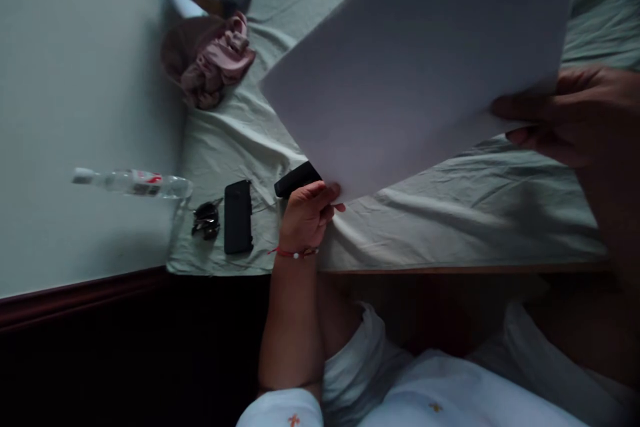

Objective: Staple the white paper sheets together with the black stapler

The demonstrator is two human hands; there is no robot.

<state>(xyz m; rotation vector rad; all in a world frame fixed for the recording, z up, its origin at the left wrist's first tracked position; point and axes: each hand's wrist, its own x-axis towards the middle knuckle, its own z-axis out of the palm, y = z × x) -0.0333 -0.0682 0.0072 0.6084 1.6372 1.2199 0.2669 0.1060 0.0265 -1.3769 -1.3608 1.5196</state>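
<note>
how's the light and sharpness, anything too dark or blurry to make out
Head view: dim overall, the pale rectangular paper sheet greyish; the right hand in deep shade, with a soft shadow on the pale green cloth below. Same head view: the clear plastic bottle is soft, its label unreadable; the lower left is near-black.

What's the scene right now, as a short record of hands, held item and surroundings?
left hand: fingers pinch near corner of pale sheet
right hand: grips sheet's right side
beside left hand: black object, partly hidden
farther left: black slab, small dark bunch (unclear), capped clear bottle
beyond: pink cloth
surface: wrinkled pale fabric
</note>
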